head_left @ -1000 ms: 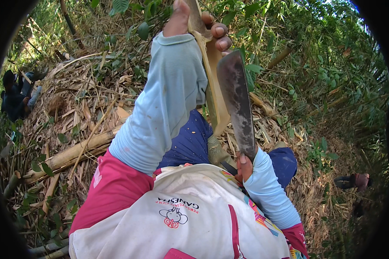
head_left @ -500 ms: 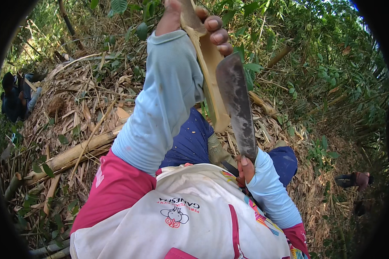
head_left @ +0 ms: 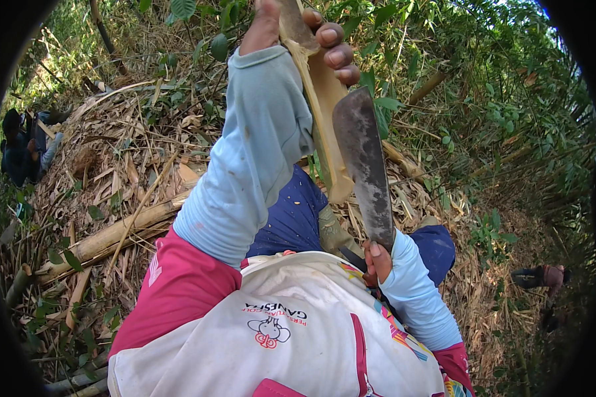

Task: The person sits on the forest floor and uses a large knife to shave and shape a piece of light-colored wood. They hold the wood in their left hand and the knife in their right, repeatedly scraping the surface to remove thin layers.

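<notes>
Up at the top edge, my left hand (head_left: 338,51) is wrapped round the upper part of a split bamboo piece (head_left: 331,126). Its pale hollow inner side shows, and it slants down toward my knees. Lower and to the right, my right hand (head_left: 378,259) grips a machete (head_left: 366,162) close to the bottom of its blade; the handle is mostly hidden by the hand. The broad dark blade, worn to grey in patches, points upward. Its edge lies right beside the bamboo's lower end; I cannot tell whether they touch.
A long cut bamboo pole (head_left: 112,239) lies on the dry leaf litter (head_left: 122,149) at left. One person (head_left: 23,149) is at the far left, and part of another person (head_left: 543,278) shows far right. Green undergrowth (head_left: 510,119) stands behind and to the right.
The machete blade's tip has dropped very slightly. My left hand and the bamboo piece have shifted a touch to the right, and both grips stay the same.
</notes>
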`<control>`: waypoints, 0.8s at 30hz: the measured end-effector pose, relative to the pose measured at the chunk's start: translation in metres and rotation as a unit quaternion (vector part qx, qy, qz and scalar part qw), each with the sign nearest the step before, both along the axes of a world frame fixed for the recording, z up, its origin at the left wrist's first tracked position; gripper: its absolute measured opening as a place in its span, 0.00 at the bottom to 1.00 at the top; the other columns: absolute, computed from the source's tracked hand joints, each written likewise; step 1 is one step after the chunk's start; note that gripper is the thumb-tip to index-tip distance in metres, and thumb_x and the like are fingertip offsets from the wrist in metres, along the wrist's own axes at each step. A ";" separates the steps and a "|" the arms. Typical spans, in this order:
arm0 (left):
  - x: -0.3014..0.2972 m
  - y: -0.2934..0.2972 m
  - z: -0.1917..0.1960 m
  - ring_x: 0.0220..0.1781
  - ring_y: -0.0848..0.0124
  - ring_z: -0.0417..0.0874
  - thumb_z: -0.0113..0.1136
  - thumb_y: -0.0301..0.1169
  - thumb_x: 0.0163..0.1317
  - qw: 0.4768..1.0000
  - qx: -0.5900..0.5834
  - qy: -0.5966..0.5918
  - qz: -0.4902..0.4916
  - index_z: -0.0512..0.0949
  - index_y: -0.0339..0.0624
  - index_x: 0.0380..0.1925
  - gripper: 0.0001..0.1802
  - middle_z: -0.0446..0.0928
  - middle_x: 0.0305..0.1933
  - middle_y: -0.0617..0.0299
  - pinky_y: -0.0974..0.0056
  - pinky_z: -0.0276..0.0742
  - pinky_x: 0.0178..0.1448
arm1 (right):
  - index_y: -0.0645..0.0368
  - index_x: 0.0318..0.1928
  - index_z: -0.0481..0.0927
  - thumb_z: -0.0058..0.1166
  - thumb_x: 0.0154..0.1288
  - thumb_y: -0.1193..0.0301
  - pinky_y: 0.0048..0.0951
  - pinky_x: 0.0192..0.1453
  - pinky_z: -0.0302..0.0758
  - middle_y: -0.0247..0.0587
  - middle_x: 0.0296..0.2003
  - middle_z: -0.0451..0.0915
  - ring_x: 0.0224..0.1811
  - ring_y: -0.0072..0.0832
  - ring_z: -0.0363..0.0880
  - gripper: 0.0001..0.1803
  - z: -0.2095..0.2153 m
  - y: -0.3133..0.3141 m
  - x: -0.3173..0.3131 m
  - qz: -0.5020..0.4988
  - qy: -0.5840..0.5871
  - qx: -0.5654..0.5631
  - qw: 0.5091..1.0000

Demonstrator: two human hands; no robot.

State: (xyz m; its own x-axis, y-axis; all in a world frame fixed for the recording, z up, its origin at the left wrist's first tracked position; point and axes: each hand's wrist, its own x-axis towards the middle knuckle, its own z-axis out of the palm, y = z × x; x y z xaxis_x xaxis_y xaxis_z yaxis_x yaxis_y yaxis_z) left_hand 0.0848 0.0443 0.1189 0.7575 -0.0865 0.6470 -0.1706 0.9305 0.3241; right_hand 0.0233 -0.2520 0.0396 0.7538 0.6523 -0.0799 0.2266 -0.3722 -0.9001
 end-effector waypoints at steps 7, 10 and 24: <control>0.000 -0.002 0.003 0.37 0.69 0.70 0.41 0.55 0.73 1.000 -0.010 -0.005 -0.003 0.71 0.41 0.46 0.26 0.70 0.38 0.61 0.61 0.69 0.45 | 0.59 0.37 0.73 0.43 0.74 0.64 0.21 0.25 0.66 0.28 0.21 0.71 0.21 0.14 0.68 0.12 0.007 -0.001 -0.003 -0.013 0.035 -0.028 0.999; 0.001 0.000 0.007 0.37 0.69 0.70 0.42 0.54 0.73 1.000 -0.017 -0.018 0.012 0.70 0.40 0.46 0.26 0.70 0.38 0.61 0.61 0.70 0.44 | 0.59 0.37 0.73 0.43 0.74 0.65 0.21 0.25 0.66 0.28 0.20 0.71 0.21 0.14 0.68 0.12 0.006 -0.001 -0.004 -0.007 0.012 -0.029 0.999; 0.007 0.001 0.012 0.37 0.69 0.70 0.41 0.54 0.74 0.999 -0.032 -0.020 -0.018 0.70 0.40 0.46 0.26 0.70 0.37 0.62 0.61 0.70 0.43 | 0.61 0.38 0.75 0.44 0.74 0.65 0.22 0.25 0.69 0.30 0.20 0.73 0.20 0.16 0.70 0.12 0.000 -0.007 0.004 0.024 -0.018 -0.007 1.000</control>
